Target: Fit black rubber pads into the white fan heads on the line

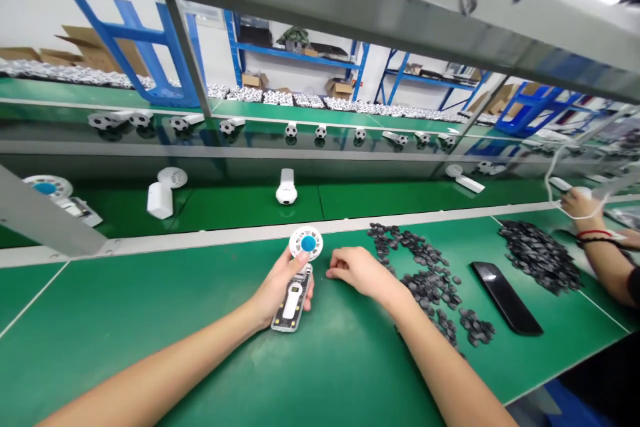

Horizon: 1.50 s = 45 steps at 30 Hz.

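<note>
My left hand (275,290) is wrapped around a small white device (293,307) with a round slotted head and a blue disc in its middle. The device's flat body is turned up, showing a see-through casing with dark and white parts inside. Just right of it, my right hand (361,271) hovers low over the green bench (215,360), thumb and fingertips drawn together. Whatever may be between those fingertips is too small to make out. Small dark grey pieces (433,287) lie scattered beyond my right forearm.
A black tray (505,297) and another heap of dark pieces (540,257) lie to the right, near a co-worker's hand (583,207). Similar white devices (287,190) rest on the green conveyor (235,203) behind the bench. A metal post (50,213) stands at left.
</note>
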Each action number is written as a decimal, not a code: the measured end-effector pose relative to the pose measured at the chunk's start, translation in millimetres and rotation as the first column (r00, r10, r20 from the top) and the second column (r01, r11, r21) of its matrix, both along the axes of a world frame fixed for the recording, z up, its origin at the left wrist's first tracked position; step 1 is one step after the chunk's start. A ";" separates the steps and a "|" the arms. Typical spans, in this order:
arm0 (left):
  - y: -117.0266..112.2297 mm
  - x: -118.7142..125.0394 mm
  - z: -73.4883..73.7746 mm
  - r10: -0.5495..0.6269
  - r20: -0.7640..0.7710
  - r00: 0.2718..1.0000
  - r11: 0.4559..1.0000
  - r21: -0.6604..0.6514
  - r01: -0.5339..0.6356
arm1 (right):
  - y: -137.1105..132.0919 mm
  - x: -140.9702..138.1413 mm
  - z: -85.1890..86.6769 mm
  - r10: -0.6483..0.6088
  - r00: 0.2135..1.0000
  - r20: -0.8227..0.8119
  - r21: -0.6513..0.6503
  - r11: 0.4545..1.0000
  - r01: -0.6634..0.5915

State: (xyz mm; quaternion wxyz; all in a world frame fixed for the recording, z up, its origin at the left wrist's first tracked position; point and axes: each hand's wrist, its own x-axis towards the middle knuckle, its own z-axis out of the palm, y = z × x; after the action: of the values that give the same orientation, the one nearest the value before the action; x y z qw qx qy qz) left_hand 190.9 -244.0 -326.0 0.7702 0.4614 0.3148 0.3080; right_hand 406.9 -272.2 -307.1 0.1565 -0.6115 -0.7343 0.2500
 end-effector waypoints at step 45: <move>25.3 -0.5 3.8 -0.097 -0.375 0.922 0.958 0.217 0.188 | -43.9 -9.3 0.9 -0.101 0.980 -0.171 0.392 0.906 0.162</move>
State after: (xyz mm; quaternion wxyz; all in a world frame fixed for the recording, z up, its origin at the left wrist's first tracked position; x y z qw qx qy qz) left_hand 190.3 -218.7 -322.2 0.6560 0.6246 0.3747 0.1978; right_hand 397.6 -316.1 -306.3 0.3496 -0.5939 -0.7136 0.1261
